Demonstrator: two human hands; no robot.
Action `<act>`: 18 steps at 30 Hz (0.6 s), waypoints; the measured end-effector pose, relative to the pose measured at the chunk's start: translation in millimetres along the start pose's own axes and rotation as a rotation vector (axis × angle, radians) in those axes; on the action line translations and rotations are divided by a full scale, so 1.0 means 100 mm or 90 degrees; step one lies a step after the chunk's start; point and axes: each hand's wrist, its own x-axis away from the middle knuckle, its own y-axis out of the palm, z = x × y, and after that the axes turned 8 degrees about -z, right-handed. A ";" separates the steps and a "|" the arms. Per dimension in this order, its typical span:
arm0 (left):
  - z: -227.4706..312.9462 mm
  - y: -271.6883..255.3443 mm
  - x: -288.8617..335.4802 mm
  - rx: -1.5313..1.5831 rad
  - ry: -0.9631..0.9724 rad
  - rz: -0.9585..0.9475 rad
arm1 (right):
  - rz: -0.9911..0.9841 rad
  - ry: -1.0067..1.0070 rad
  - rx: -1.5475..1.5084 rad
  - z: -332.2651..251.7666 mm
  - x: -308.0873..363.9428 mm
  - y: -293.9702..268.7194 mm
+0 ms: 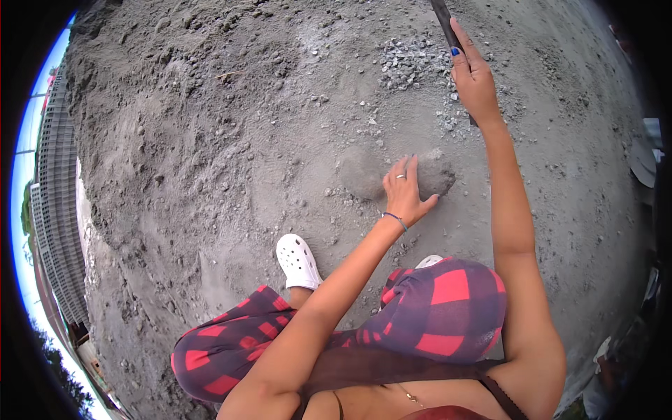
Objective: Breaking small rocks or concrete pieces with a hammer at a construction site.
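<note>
My left hand [406,192] reaches down to a grey stone [439,173] on the dusty ground, its thumb and fingers around the stone's near left side. A second rounded, dust-coated stone [360,173] lies just left of those fingers. Out to the far right, my right hand [476,87] is closed round a dark, bar-like handle [444,21]. The handle runs up past the top edge of the view, so its far end is hidden. A heap of broken stone chips [413,63] lies beside the right hand.
Loose grey soil [210,140] with clods and pebbles spreads to the left. My white clog [297,260] stands near the left forearm, and my checked trouser knees [448,308] are bent below. Grey stacked panels [56,196] stand at the far left edge.
</note>
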 end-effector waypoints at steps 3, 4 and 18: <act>-0.01 0.00 0.00 0.001 -0.001 0.009 | -0.039 0.099 0.127 0.30 0.13 0.21; -0.03 -0.02 0.00 -0.003 0.002 0.013 | -0.092 0.156 0.179 0.61 0.23 0.32; 0.02 0.05 0.03 -0.020 -0.002 0.000 | -0.019 0.124 0.104 0.18 0.19 -0.14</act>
